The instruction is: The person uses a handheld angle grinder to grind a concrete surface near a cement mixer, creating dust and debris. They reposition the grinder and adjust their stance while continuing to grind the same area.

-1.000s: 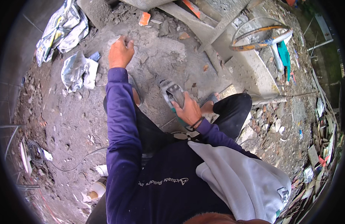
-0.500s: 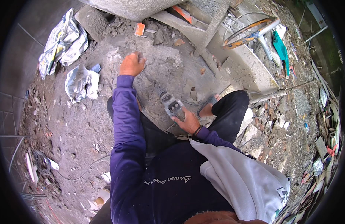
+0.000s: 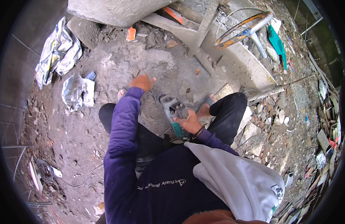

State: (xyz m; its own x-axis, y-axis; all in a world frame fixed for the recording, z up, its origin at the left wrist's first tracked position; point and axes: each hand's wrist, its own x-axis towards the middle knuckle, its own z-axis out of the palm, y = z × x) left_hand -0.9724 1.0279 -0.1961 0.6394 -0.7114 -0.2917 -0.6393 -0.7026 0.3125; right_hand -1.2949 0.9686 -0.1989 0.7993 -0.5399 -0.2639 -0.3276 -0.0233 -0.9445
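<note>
My right hand (image 3: 190, 122) is closed round a dust-covered power tool (image 3: 177, 128) with a grey front end and a teal body; its exact kind is hard to make out. The tool is between my knees, its grey head pointing away from me. Ahead and to the left, my left hand (image 3: 143, 83) hovers over the rough grey ground, back upward. One digit stretches out to the right; its other fingers are partly hidden, and nothing shows in it. Dusty lumps and a mortar-like layer (image 3: 154, 59) cover the ground beyond.
A mortar-caked drum (image 3: 105, 11) and metal frame (image 3: 202, 33) stand ahead, beside a rusty wheel ring (image 3: 243, 33). Crumpled sacks (image 3: 58, 52) lie far left. A teal plastic piece (image 3: 277, 44) and rubble (image 3: 254, 138) are at right. A coiled cable (image 3: 45, 170) rests at left.
My left hand has drawn back nearer to me and slightly right, and its wrist has turned. The tool has tilted, now showing its teal body. The view has shifted a little.
</note>
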